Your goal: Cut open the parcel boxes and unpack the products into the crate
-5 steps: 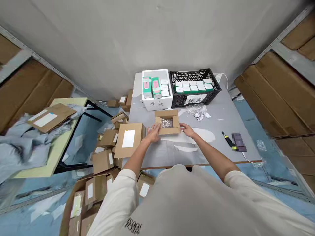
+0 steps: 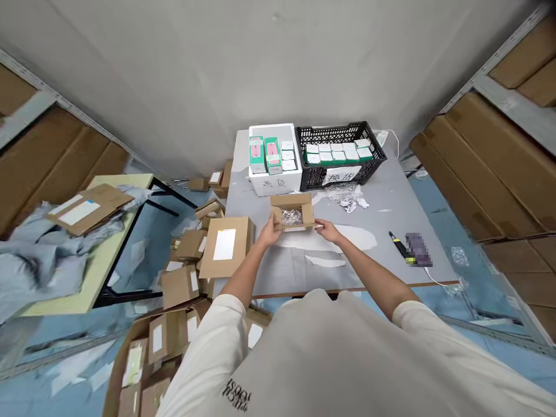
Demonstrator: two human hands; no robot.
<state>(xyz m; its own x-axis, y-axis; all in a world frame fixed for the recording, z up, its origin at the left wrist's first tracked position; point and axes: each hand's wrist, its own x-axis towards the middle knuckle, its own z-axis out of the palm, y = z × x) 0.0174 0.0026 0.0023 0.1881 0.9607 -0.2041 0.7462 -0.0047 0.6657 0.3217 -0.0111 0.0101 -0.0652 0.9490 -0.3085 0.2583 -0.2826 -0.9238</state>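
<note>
An opened cardboard box (image 2: 291,200) is held between both hands near the middle of the grey table (image 2: 377,200). Crumpled clear plastic wrap (image 2: 292,216) fills its inside; whatever lies beneath is hidden. My left hand (image 2: 270,231) grips the box's left side, fingers partly behind the cardboard. My right hand (image 2: 328,230) holds the lower right corner, thumb on top. A larger closed carton (image 2: 241,255) with a white label stands just left of my left hand.
Behind the box are a white bin (image 2: 274,184) and a black crate (image 2: 339,174), both with green-and-white boxes. Torn wrap (image 2: 343,194) lies before the crate. A yellow-and-black cutter (image 2: 402,248) lies at right beside a blurred-out object (image 2: 418,249). Parcels (image 2: 180,286) crowd the floor at left.
The front flap has gone from lying outward to being hardly visible as the box tilts. My left hand has shifted from the front flap to the left side.
</note>
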